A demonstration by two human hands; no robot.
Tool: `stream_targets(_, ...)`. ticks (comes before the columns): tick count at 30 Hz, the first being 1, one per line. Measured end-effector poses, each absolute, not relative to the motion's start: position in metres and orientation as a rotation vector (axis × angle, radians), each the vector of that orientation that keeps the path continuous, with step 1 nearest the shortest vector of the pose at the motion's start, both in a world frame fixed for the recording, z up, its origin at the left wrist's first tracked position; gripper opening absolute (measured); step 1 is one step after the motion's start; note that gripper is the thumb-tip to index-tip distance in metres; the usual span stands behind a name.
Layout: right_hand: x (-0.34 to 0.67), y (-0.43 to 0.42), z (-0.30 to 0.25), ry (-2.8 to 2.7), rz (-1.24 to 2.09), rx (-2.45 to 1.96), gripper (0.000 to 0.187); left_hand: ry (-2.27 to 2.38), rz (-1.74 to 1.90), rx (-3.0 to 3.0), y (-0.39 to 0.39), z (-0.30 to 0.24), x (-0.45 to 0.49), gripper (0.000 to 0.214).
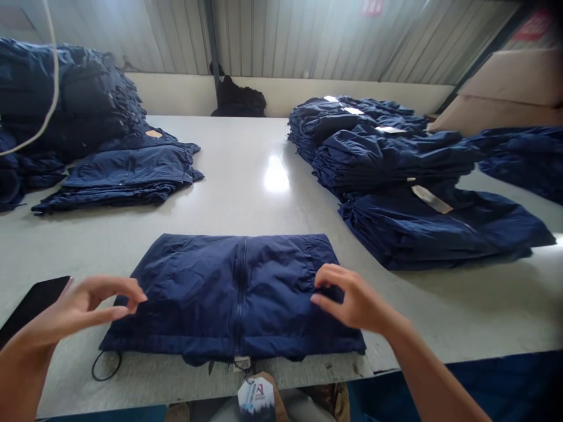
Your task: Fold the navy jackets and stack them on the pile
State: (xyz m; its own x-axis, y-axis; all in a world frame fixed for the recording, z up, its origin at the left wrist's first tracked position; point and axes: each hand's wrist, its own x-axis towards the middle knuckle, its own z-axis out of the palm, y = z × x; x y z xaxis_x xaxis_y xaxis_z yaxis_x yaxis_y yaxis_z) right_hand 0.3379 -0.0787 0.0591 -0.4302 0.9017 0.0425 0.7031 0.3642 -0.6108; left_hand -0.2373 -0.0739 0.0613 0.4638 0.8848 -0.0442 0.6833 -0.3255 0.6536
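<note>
A navy blue jacket (193,293) lies folded flat in front of me, its zipper (240,287) running down the middle. At the near edge a hang tag (256,398) dangles over the table's rim, and a black cord loop (107,366) sticks out at the lower left. Over the jacket's left side is my left hand (92,302), fingers curved and apart, holding nothing. My right hand (341,293) hovers at the right side with thumb and fingers spread, also without anything in it. Whether either hand's fingertips touch the cloth, I cannot tell.
Stacks of folded navy garments (387,152) stand at the right, some bearing white tags. More garments (123,170) are piled at the left. A dark phone-like slab (35,305) lies beside my left wrist. A white cable (55,70) hangs at upper left; brown cardboard (510,88) stands far right.
</note>
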Motion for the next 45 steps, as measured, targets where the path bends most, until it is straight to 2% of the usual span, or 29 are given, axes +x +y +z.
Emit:
stream_targets(1,0.324,-0.090,0.058,-2.354,0.690,-1.387,0.041,1.301,0.389,2.149,-0.080,0.062,-0.223,0.032)
stream_targets(3,0.303,-0.110,0.051,-2.513,0.634,-1.431,0.082,1.352,0.271,2.288,-0.092,0.057,-0.191,0.063)
stream_targets(4,0.296,-0.116,0.047,-2.575,0.622,-1.469,0.097,1.381,0.202,2.359,-0.098,0.052,-0.176,0.077)
stream_targets(6,0.289,-0.121,0.036,-2.652,0.610,-1.543,0.107,1.412,0.131,2.484,-0.105,0.038,-0.153,0.090)
stream_targets(11,0.296,-0.086,0.012,-2.692,0.551,-1.540,0.100,1.441,0.152,2.585,-0.086,0.007,-0.147,0.077)
stream_targets(18,0.298,0.031,-0.009,-2.553,0.262,-1.393,0.077,1.636,0.345,2.706,0.015,-0.002,-0.133,0.059)
stream_targets(22,0.310,0.071,-0.012,-2.480,0.118,-1.187,0.067,1.738,0.500,2.788,0.050,-0.003,-0.130,0.045)
stream_targets(30,0.328,0.079,-0.021,-2.320,-0.140,-1.269,0.036,1.942,0.603,2.776,0.075,-0.012,-0.157,0.039)
stream_targets(36,0.330,0.076,-0.016,-2.074,-0.387,-1.450,0.027,1.822,1.021,2.742,0.071,-0.004,-0.152,0.022)
stream_targets(39,0.335,0.072,-0.015,-2.058,-0.417,-1.510,0.019,1.691,0.842,2.822,0.057,0.001,-0.141,0.016)
stream_targets(41,0.336,0.070,-0.017,-2.143,-0.377,-1.475,0.025,1.589,0.670,2.871,0.051,0.003,-0.133,0.029)
stream_targets(43,0.333,0.069,-0.021,-2.261,-0.317,-1.398,0.043,1.534,0.592,2.875,0.049,0.002,-0.126,0.047)
stream_targets(45,0.329,0.071,-0.024,-2.324,-0.270,-1.369,0.058,1.556,0.582,2.858,0.052,-0.001,-0.121,0.055)
